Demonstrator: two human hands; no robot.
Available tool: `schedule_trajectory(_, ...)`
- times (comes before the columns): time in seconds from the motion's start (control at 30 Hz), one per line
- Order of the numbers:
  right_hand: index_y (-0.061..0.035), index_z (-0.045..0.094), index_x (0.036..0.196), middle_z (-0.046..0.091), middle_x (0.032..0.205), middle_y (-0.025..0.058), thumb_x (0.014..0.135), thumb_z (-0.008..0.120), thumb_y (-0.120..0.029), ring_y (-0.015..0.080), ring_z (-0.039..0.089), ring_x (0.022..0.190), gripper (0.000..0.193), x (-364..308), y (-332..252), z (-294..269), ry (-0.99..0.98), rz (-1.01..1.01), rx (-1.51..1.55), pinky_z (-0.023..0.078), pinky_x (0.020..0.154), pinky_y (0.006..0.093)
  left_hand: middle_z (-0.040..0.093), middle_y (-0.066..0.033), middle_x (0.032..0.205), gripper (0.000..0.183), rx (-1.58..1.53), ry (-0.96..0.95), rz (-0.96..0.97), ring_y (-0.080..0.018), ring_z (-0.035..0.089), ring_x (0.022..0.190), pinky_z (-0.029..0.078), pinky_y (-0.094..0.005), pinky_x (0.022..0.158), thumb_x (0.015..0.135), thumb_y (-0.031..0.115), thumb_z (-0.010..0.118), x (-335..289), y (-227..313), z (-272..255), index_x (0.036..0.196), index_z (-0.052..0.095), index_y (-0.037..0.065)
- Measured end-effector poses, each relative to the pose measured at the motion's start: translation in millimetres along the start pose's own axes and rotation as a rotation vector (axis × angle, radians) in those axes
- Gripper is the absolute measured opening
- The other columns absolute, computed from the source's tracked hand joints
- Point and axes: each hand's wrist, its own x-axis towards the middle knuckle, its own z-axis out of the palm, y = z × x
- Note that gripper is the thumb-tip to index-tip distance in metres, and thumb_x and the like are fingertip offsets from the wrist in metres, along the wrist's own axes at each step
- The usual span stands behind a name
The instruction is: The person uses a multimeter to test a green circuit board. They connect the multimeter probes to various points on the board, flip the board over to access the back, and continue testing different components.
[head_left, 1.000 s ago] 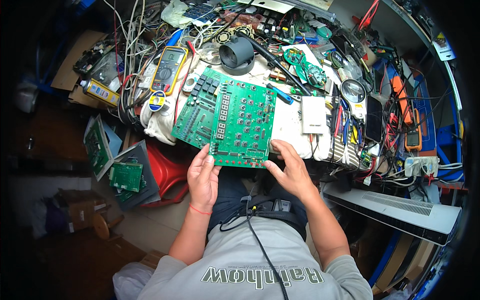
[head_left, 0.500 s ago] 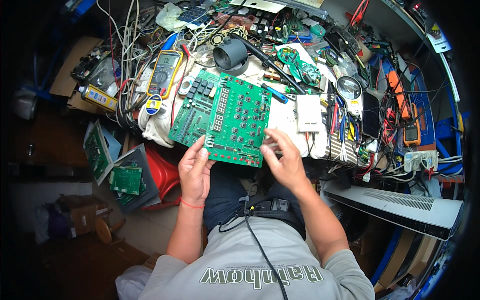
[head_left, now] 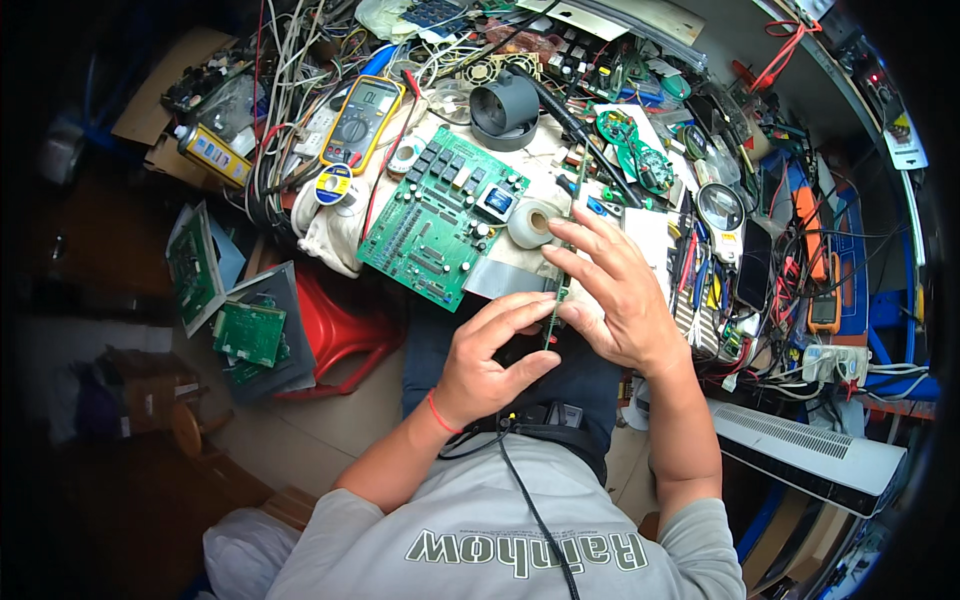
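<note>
green circuit board (head_left: 553, 325) is standing nearly edge-on between the two hands, its visible edge running away from the body and slanting a little right at the far end. left hand (head_left: 500, 350) is sitting by the near end, thumb parted from the fingers; right hand (head_left: 622, 290) is covering the middle from the right, fingers spread across the edge, and whether either is pinching i cannot tell. second green board (head_left: 428, 225) is lying flat to the left, beyond the left fingertips.
</note>
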Motion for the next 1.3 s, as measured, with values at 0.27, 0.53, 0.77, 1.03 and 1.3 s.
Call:
schedule_trajectory(0.27, -0.0027, 0.068, 0.142, 0.06, 0.155, 0.0201, 0.111, 0.051, -0.053, 0.0481, 0.05, 0.15, 0.062, -31.9, 11.9, 10.2, 0.056, 0.06, 0.021, 0.04, 0.122, 0.0563, 0.07, -0.0154, 0.132, 0.057, 0.784, -0.075, 0.125, -0.037, 0.063, 0.129, 0.05, -0.0487, 0.111, 0.086, 0.017, 0.085, 79.5, -67.8, -14.1, 0.137, 0.064, 0.004)
schedule_trajectory(0.53, -0.0014, 0.069, 0.14, 0.061, 0.154, 0.0198, 0.111, 0.053, -0.05, 0.0486, 0.051, 0.149, 0.059, -42.0, 13.4, 7.1, 0.091, 0.085, 0.023, 0.042, 0.121, 0.0559, 0.066, -0.0133, 0.134, 0.057, 0.716, -0.054, 0.072, -0.0356, 0.061, 0.129, 0.047, -0.0468, 0.114, 0.075, 0.011, 0.089, 96.8, -91.7, -1.9, 0.127, 0.065, 0.007)
schedule_trajectory(0.77, -0.0066, 0.071, 0.138, 0.065, 0.151, 0.0148, 0.101, 0.073, -0.041, 0.0434, 0.054, 0.147, 0.051, -41.1, 15.7, 11.8, 0.157, 0.069, 0.051, 0.046, 0.117, 0.0522, 0.065, -0.0126, 0.14, 0.072, 0.867, -0.189, 0.107, -0.035, 0.057, 0.137, 0.043, -0.0485, 0.119, 0.075, 0.0, 0.082, 89.1, -91.6, -23.1, 0.142, 0.059, 0.009)
schedule_trajectory(1.03, -0.0053, 0.072, 0.134, 0.067, 0.146, 0.0162, 0.097, 0.078, -0.037, 0.0429, 0.056, 0.145, 0.049, -36.3, 10.3, 13.3, 0.151, 0.063, 0.04, 0.049, 0.113, 0.0518, 0.064, -0.0115, 0.141, 0.072, 0.863, -0.264, 0.082, -0.0352, 0.056, 0.139, 0.044, -0.0494, 0.119, 0.075, 0.009, 0.09, 94.7, -92.4, -31.9, 0.14, 0.061, 0.01)
schedule_trajectory(1.3, -0.0065, 0.069, 0.139, 0.062, 0.152, 0.0151, 0.097, 0.076, -0.033, 0.0413, 0.052, 0.149, 0.05, -13.2, 1.9, 20.6, 0.083, 0.033, 0.026, 0.044, 0.119, 0.0537, 0.061, -0.0171, 0.148, 0.076, 0.761, -0.226, 0.065, -0.0405, 0.049, 0.147, 0.039, -0.0488, 0.125, 0.081, 0.005, 0.083, 94.6, -83.6, -52.7, 0.151, 0.055, 0.008)
